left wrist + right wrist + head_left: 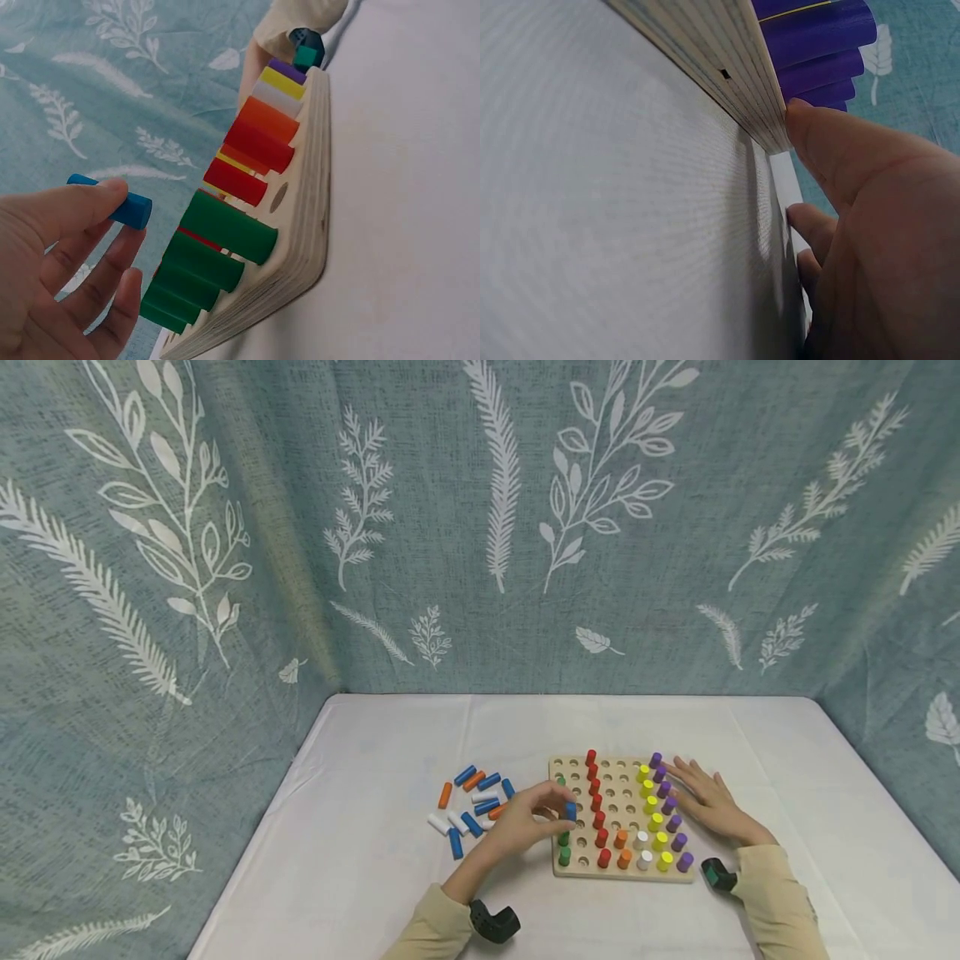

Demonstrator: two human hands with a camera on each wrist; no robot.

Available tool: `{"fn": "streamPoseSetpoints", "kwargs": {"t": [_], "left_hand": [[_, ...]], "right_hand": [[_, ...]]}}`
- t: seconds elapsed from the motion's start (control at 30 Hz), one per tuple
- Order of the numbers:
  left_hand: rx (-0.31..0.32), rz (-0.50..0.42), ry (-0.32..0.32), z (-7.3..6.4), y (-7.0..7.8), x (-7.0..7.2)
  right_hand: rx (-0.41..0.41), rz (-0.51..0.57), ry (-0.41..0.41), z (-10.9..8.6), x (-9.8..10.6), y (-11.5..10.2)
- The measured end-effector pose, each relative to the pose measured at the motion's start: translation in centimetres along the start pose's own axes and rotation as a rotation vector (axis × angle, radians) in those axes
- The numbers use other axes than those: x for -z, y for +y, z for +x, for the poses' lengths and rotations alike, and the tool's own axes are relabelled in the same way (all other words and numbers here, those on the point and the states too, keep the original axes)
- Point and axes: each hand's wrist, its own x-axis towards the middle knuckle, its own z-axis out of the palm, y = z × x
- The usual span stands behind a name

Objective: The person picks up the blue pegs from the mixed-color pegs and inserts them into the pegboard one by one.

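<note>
A blue peg (135, 209) is pinched between the thumb and fingers of my left hand (529, 817), which hovers over the left side of a wooden pegboard (622, 875). In the left wrist view, the peg is tilted and apart from the board. Green pegs (231, 225) stand along the board's left edge, partly hidden by the hand in the head view. Red pegs (599, 820) fill another column. My right hand (708, 802) lies at the board's right side, its thumb touching the edge by the purple pegs (817, 37).
Loose blue, orange and white pegs (446, 795) lie scattered on the white table (360, 860) left of the board. Yellow pegs (652, 805), two orange pegs (622, 839) and two white pegs (641, 840) stand in the board. A patterned curtain (450, 527) hangs around the table.
</note>
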Motion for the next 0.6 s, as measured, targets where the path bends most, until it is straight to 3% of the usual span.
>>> {"fn": "streamPoseSetpoints", "kwargs": {"t": [0.13,0.37,0.6], "left_hand": [[-0.006,0.013,-0.020,0.0,-0.4,-0.3],[0.013,0.002,-0.048,0.6,-3.4,-1.2],[-0.039,0.007,-0.087,0.6,-3.9,-1.4]], "right_hand": [[-0.004,0.000,0.000,0.0,-0.1,0.0],[-0.002,-0.005,0.003,0.0,-0.1,0.2],[0.018,-0.006,0.007,-0.1,0.0,0.1]]}}
